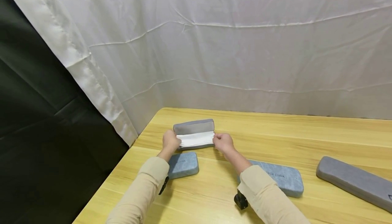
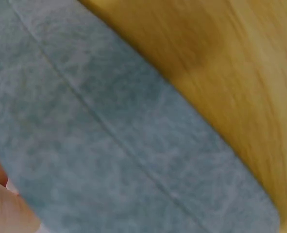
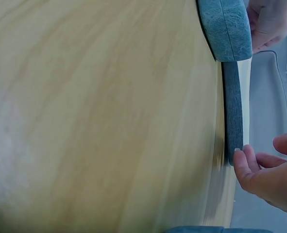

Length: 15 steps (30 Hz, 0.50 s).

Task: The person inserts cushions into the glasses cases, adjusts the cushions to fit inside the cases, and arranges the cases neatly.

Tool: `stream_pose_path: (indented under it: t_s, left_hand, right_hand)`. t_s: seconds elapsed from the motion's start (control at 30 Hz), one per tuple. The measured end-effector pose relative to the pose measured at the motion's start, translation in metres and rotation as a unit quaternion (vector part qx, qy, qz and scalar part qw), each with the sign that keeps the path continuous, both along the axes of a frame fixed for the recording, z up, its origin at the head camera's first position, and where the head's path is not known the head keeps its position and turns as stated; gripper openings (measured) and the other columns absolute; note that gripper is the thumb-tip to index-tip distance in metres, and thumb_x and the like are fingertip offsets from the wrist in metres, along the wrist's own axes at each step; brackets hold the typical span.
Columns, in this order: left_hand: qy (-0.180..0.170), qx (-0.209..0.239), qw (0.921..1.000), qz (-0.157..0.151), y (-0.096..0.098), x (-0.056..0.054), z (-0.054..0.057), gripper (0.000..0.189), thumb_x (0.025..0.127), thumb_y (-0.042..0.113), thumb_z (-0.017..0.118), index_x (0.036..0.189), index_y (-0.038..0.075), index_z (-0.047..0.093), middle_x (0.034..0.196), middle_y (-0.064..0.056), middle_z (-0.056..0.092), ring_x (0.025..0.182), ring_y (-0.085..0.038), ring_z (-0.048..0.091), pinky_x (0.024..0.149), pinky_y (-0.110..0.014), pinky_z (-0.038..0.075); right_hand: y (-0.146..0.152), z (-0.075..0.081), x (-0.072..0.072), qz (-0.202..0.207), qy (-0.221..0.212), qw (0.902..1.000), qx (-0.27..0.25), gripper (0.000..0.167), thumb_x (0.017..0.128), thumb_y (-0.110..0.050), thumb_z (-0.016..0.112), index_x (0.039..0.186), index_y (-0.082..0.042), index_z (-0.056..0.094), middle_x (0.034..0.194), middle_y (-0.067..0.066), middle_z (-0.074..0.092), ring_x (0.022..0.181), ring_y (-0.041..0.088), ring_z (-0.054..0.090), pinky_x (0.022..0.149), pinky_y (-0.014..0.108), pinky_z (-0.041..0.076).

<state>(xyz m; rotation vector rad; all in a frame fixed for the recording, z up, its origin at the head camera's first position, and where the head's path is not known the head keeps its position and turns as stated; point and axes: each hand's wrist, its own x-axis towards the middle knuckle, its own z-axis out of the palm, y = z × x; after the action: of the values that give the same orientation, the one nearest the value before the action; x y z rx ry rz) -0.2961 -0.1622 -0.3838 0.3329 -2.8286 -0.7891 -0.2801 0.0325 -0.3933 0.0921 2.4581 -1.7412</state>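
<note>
A grey glasses case [image 1: 194, 127] stands with its lid up near the far left of the table. Inside it lies a white cloth [image 1: 196, 139]. At the cloth's left end my left hand [image 1: 170, 140] pinches it; a bit of white shows between the fingertips [image 2: 9, 208] in the left wrist view. My right hand [image 1: 223, 142] holds the cloth's right end, and its lower fingers [image 3: 245, 167] touch the front wall of the case in the right wrist view. Just in front of the left hand lies a blue glasses case [image 1: 183, 165], shut.
Another blue case [image 1: 283, 178] with lettering lies partly under the right forearm. A long grey case [image 1: 355, 179] rests at the right. White curtain [image 1: 245, 54] hangs behind the wooden table [image 1: 214, 196], and black cloth [image 1: 55, 122] covers the left side.
</note>
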Motion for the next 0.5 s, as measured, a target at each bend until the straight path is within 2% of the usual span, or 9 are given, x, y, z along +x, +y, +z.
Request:
stream_pose_path:
  t_s: [0.1,0.2,0.27,0.33,0.5]
  left_hand:
    - [-0.006,-0.023,0.9997,0.006,0.0014,0.0006,0.0001,0.04,0.076,-0.001,0.064,0.053,0.011,0.033,0.054,-0.001,0.031,0.053,-0.016,0.03,0.045,-0.027,0.025]
    - [-0.014,-0.043,0.999,-0.007,0.0022,-0.0014,-0.0014,0.021,0.078,0.005,0.069,0.063,0.003,0.054,0.065,-0.008,0.055,0.062,-0.02,0.049,0.051,-0.03,0.04]
    - [-0.016,-0.043,0.9986,-0.026,0.0024,-0.0026,-0.0026,0.01,0.078,0.006,0.07,0.077,-0.001,0.064,0.079,-0.012,0.065,0.073,-0.023,0.058,0.061,-0.034,0.049]
    - [-0.014,-0.043,0.9976,-0.053,0.0026,-0.0041,-0.0042,0.016,0.078,0.007,0.072,0.089,-0.004,0.067,0.09,-0.016,0.068,0.082,-0.026,0.062,0.07,-0.036,0.053]
    - [-0.015,-0.058,0.9909,-0.12,0.0037,-0.0072,-0.0089,0.018,0.081,0.008,0.07,0.094,-0.004,0.067,0.094,-0.016,0.068,0.086,-0.026,0.063,0.073,-0.035,0.054]
  right_hand:
    - [0.0004,-0.0002,0.0002,0.008,0.006,0.9997,0.021,0.038,0.092,-0.006,0.043,0.125,0.009,0.052,0.133,0.024,0.05,0.111,0.033,0.056,0.093,0.038,0.05]
    - [0.0002,0.0003,0.0005,0.017,0.013,0.9989,0.042,0.037,0.092,-0.006,0.044,0.124,0.008,0.053,0.131,0.024,0.051,0.115,0.034,0.053,0.095,0.039,0.049]
    - [0.0007,0.0011,0.001,0.022,0.019,0.998,0.057,0.035,0.091,-0.006,0.044,0.122,0.008,0.055,0.129,0.024,0.052,0.114,0.033,0.053,0.095,0.039,0.048]
    - [0.0019,0.0025,0.0018,0.027,0.019,0.9973,0.066,0.035,0.091,-0.006,0.044,0.121,0.008,0.055,0.127,0.024,0.053,0.111,0.032,0.054,0.093,0.04,0.049]
    - [0.0089,0.0067,0.004,0.033,0.025,0.9934,0.107,0.033,0.089,-0.006,0.044,0.116,0.008,0.058,0.123,0.022,0.056,0.105,0.029,0.055,0.092,0.041,0.048]
